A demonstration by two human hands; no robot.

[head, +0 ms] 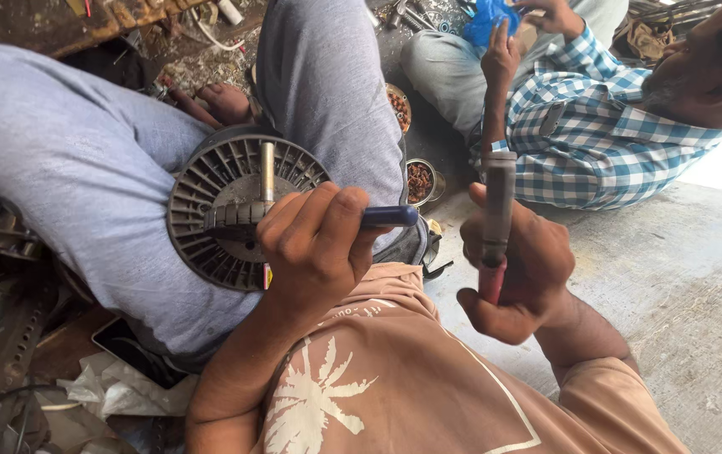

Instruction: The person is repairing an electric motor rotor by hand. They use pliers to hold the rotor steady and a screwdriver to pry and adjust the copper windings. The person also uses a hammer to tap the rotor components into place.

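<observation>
His left hand [314,244] is clenched around a blue-handled tool [386,217], its tip laid flat across the finned motor housing [209,202] braced between his knees, likely to keep it steady. At three o'clock of it, his right hand [516,269] fists a red-gripped hammer [495,219], head upward. The tool's tip is hard to make out; a co-worker [596,126] sits at one o'clock, partly cut off.
</observation>
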